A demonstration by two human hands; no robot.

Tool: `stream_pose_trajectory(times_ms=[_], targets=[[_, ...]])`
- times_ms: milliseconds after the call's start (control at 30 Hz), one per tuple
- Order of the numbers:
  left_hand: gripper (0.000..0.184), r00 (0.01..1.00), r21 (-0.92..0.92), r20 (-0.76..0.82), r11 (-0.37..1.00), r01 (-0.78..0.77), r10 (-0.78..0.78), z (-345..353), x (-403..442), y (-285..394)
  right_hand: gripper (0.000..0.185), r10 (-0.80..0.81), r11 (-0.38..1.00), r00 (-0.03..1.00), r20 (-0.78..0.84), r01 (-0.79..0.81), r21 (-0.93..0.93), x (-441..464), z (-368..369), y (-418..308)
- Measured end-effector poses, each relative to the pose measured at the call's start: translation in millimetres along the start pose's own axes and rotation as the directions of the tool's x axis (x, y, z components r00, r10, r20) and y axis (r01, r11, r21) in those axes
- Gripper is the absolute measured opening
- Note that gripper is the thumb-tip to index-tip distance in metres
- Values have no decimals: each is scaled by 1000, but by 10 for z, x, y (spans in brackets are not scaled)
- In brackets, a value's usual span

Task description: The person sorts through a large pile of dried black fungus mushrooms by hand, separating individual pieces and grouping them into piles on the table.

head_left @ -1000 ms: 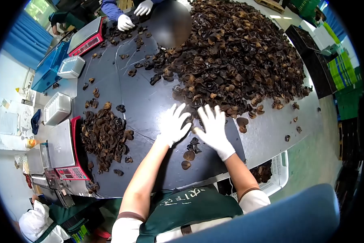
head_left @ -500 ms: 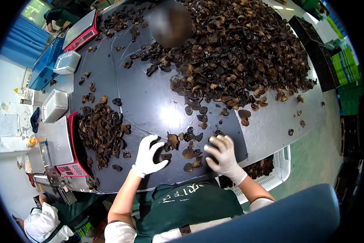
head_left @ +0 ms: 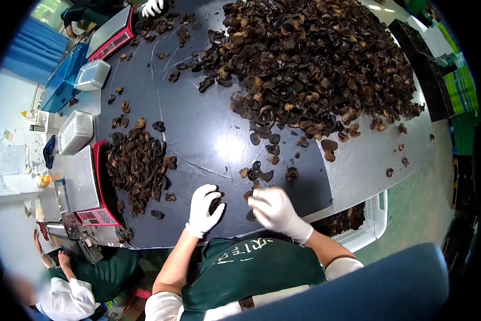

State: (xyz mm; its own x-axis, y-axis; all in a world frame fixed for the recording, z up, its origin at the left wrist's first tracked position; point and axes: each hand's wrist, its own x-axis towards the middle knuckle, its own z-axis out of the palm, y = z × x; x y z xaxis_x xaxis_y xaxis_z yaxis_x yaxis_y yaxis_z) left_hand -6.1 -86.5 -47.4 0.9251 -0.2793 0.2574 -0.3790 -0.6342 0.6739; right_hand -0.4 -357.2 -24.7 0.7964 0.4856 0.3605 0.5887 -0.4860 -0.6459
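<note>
My left hand point(head_left: 204, 211), in a white glove, rests near the table's front edge with its fingers curled round a dark fungus piece point(head_left: 215, 205). To its right, my gloved right hand point(head_left: 272, 210) has its fingers drawn together over brown fungus pieces point(head_left: 248, 196); what they pinch is too small to make out. Just beyond the right hand lie several loose dark pieces point(head_left: 259, 172) and a single clump point(head_left: 291, 173). A large heap of dark fungus point(head_left: 315, 64) covers the back right of the table. A smaller pile point(head_left: 138, 168) sits on the left.
A red scale point(head_left: 85, 184) and clear trays point(head_left: 75, 132) stand along the left side. Another red scale point(head_left: 111, 33) is farther back, beside a co-worker's gloved hand point(head_left: 153, 7). A white basket point(head_left: 373, 223) is below the right edge. A co-worker point(head_left: 69, 297) is at lower left.
Both hands drew back from the heap toward the front edge. The left hand then closed round a piece, and the right moved left over the loose pieces. The far co-worker's hand is back in view.
</note>
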Motion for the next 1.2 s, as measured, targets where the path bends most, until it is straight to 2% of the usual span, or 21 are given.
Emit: stream_pose_trajectory(times_ms=[67,133,200,267,333,400,467,533,600,667,700,800,867,900,1000,1033,1067,1100,1133,1167,1200], targets=[[39,999,-12,-17,999,46,-46,15,-72,80,38,111,986,984,-138,-126,-105,323,-76,77],[40,990,8,-99,995,102,-101,93,-136,110,41,308,933,948,-84,-318,-168,490,-65,162],[39,987,26,-121,993,113,-109,149,-194,84,42,295,947,955,-29,-297,-125,449,-81,332],[37,977,-29,-144,987,156,-158,198,-244,58,43,269,959,953,-139,-278,-53,378,-112,425],[35,972,-46,-157,984,169,-174,222,-227,92,36,406,913,907,-109,-409,0,314,-240,394],[33,939,-258,-175,934,248,-298,276,-251,79,36,476,879,871,-120,-476,29,225,-417,363],[32,946,-256,-180,941,221,-271,256,-155,187,46,536,841,822,-193,-540,35,114,-561,411],[32,970,-142,-160,977,161,-183,263,-49,290,57,433,829,828,-357,-521,-202,102,-716,374],[35,969,-200,-98,958,206,-229,333,-17,317,62,459,791,813,-359,-558,-253,74,-812,316],[42,991,-60,-80,993,100,-105,366,46,315,60,430,862,875,-222,-471,-188,-20,-832,256],[48,998,-59,-23,996,64,-66,353,87,342,59,469,870,881,-70,-474,-138,-58,-803,204],[82,982,39,182,998,-53,45,291,147,431,91,529,848,807,263,-505,-159,-53,-641,-70],[94,945,147,322,983,-110,58,240,185,540,108,449,878,834,319,-346,-331,-47,-462,-112],[92,933,140,355,984,-109,53,267,171,553,113,378,907,872,311,-282,-312,-40,-387,-123],[83,964,9,247,995,-99,94,437,71,431,75,225,967,954,199,-194,-165,-33,6,-169],[75,950,-122,311,992,31,9,507,9,268,63,255,966,947,195,-244,-82,-24,191,-180],[70,990,-81,132,996,-46,57,479,-15,296,51,284,957,939,193,-290,2,20,346,-201],[68,991,-133,132,991,21,-4,430,-63,226,42,325,939,924,203,-340,45,99,435,-239],[66,989,-184,134,979,88,-64,350,-103,137,54,309,904,927,212,-356,236,175,519,-216],[61,962,-290,119,918,270,-245,277,-178,85,55,308,876,920,244,-374,304,266,620,-246],[59,954,-262,61,918,299,-294,127,-190,57,56,303,841,912,277,-392,373,394,735,-308]])
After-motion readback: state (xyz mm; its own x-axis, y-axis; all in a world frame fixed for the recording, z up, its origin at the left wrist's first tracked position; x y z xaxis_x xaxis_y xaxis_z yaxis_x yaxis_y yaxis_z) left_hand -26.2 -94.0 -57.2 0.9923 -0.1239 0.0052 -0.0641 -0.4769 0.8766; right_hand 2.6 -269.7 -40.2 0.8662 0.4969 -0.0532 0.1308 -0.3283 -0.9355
